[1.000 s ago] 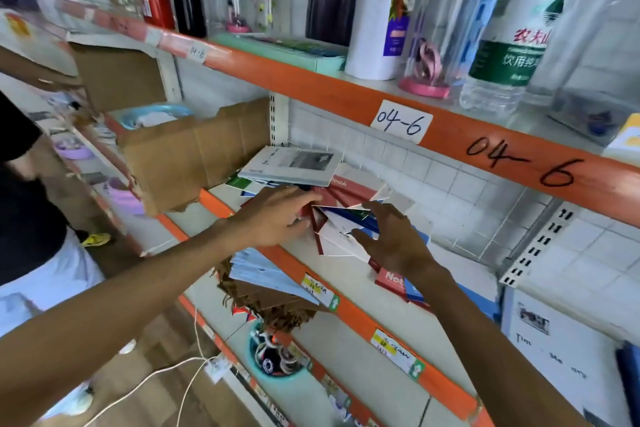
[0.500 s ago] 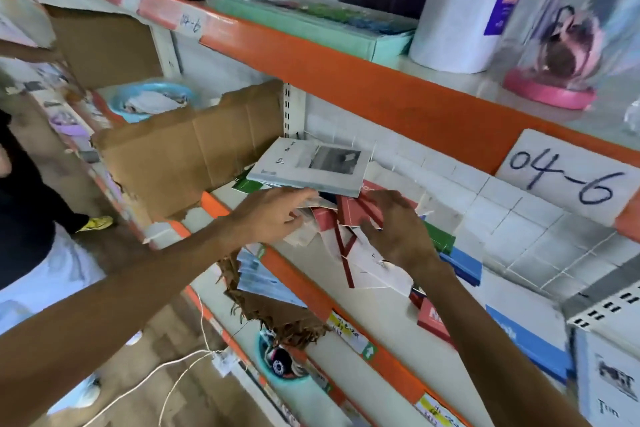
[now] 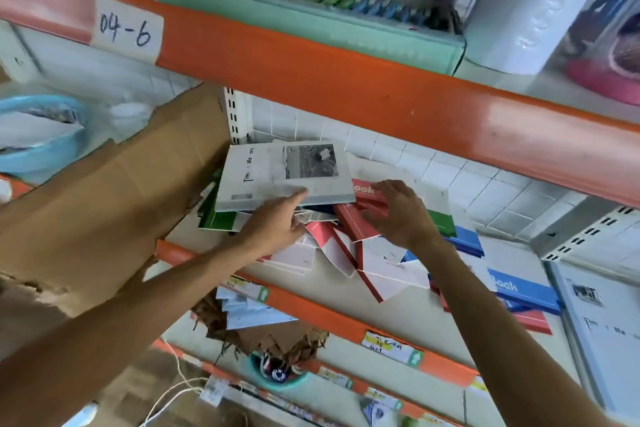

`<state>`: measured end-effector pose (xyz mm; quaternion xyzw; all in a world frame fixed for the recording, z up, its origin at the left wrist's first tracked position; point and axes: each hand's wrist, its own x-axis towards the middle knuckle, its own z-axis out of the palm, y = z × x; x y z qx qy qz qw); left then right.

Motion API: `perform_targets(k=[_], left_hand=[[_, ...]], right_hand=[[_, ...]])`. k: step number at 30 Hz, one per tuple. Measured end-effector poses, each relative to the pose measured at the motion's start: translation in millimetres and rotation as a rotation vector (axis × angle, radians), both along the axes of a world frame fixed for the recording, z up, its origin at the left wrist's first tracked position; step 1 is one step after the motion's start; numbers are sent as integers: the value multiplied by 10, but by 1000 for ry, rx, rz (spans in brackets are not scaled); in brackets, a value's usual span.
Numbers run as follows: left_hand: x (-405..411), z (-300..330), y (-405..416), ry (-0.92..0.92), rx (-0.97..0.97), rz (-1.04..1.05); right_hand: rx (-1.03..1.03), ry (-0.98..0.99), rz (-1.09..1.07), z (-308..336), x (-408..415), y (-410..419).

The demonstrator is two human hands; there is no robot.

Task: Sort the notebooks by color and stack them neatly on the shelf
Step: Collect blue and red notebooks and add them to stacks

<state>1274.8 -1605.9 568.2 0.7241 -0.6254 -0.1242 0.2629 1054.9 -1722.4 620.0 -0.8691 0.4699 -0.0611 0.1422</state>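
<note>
Notebooks, mixed red [image 3: 360,225], green [image 3: 216,218] & blue [image 3: 465,241], lie jumbled on the shelf [image 3: 311,308] w/ a grey one [image 3: 284,177] on top, so sorting looks barely begun: left hand [image 3: 273,229] touches the grey one's edge w/ fingers straight, right hand [image 3: 398,215] pinches a red cover.

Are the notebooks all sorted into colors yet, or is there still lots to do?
Nothing looks sorted yet. The right hand grips a red paper notebook while the left hand touches the grey photo-cover notebook topping the mixed pile. Left to do: green notebooks and blue notebooks lie scattered among red ones.
</note>
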Motion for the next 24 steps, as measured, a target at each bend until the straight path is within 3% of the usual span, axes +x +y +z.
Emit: perform_targets(k=[4,7,14,18,24], left_hand=[[55,11,-57,-555,-237,-1],[129,109,-172,-643,-214,-56],[261,382,-203,-571,-347,-143],[337,410,-19,-555,-406,-146],[518,227,605,-223,-456,-182]], right_hand=[[-11,64,58,-18,10,66],[-19,120,91,-107,-31,96],[-6,181,122,-247,-237,48],[-174,148,78,-249,-239,91],[-234,167,34,-168,-232,-28]])
